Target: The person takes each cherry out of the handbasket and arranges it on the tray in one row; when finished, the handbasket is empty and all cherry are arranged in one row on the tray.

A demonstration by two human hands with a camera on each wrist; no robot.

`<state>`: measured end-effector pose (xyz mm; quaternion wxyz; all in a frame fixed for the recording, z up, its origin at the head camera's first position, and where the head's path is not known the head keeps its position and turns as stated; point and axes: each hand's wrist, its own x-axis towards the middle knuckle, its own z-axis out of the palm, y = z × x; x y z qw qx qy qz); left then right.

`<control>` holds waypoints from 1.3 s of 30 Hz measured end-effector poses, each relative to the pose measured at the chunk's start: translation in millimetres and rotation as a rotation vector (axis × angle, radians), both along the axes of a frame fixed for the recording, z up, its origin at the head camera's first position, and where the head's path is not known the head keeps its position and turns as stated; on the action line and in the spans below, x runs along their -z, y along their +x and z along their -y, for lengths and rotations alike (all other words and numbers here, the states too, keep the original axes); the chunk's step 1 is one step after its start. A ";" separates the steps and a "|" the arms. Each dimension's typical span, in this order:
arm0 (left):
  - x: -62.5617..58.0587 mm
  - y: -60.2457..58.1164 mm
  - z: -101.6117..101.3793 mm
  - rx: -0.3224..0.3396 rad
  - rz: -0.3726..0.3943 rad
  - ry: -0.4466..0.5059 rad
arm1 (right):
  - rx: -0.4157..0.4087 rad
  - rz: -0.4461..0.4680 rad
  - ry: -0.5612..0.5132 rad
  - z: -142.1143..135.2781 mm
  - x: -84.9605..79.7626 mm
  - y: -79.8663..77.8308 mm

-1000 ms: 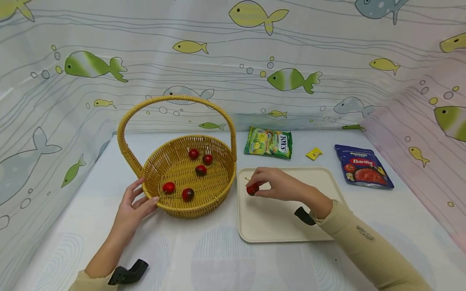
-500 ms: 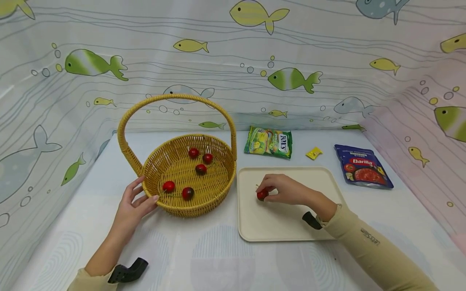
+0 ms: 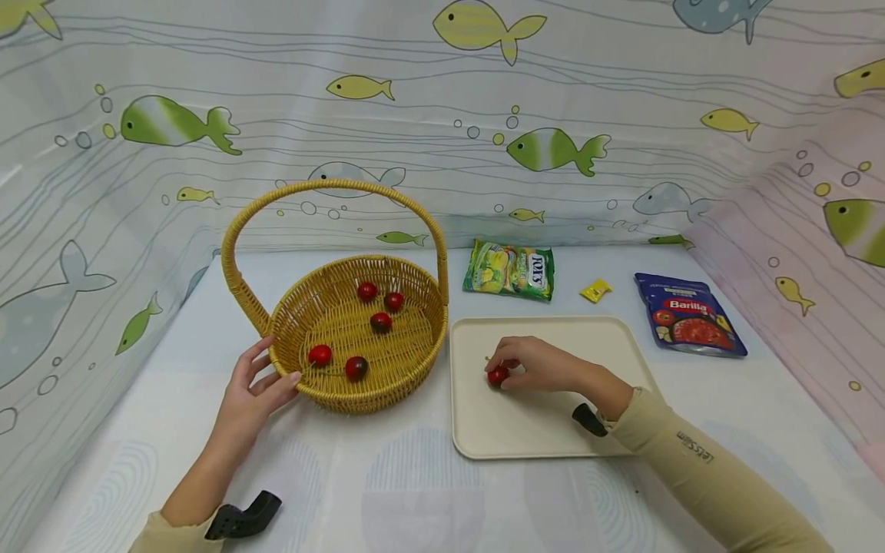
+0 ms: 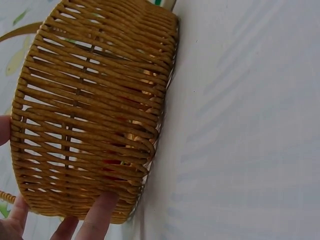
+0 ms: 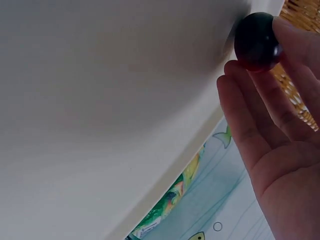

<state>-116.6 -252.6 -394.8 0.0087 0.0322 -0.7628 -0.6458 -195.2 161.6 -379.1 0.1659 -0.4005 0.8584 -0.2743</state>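
The left hand (image 3: pixel 252 388) has its fingers spread against the outside of a basket (image 3: pixel 373 401), at its near left, with the thumb at the rim. The right hand (image 3: pixel 538 364) pinches a dark red cherry (image 3: pixel 497 376) between thumb and fingertips, over the left part of a cream tray (image 3: pixel 525 434); whether the cherry touches the tray, I cannot tell. Tan sleeves (image 3: pixel 698 465) cover both forearms. The basket, woven with a tall arched handle (image 3: pixel 339 184), stands just left of the tray and holds five more cherries (image 3: pixel 356 369): two near the front, three farther back. Behind the tray, on the white counter (image 3: pixel 339 484), lie a green packet (image 3: pixel 510 270) and a small yellow sachet (image 3: pixel 595 290); a blue Barilla pouch (image 3: pixel 691 315) lies to the right. A fish-print curtain (image 3: pixel 415 46) surrounds the counter.
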 end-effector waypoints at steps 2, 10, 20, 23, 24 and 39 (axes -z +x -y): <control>-0.3 0.0 -0.1 -0.001 0.001 -0.002 | 0.005 -0.002 0.001 -0.6 -0.3 0.0; -0.6 -0.2 -0.4 -0.003 0.007 -0.002 | 0.012 -0.047 0.021 -2.1 -6.0 0.1; -0.3 0.1 -0.2 -0.004 0.008 -0.004 | 0.006 -0.080 -0.011 3.3 -18.6 -2.5; -0.3 0.3 0.0 -0.004 0.008 0.000 | 0.001 -0.084 -0.020 5.6 -22.4 -4.4; -0.4 0.4 0.2 -0.004 0.008 0.002 | 0.001 -0.087 -0.023 7.2 -24.4 -4.7; -0.6 0.3 -0.5 -0.009 0.020 0.011 | -0.038 -0.204 -0.064 36.1 -52.5 -9.5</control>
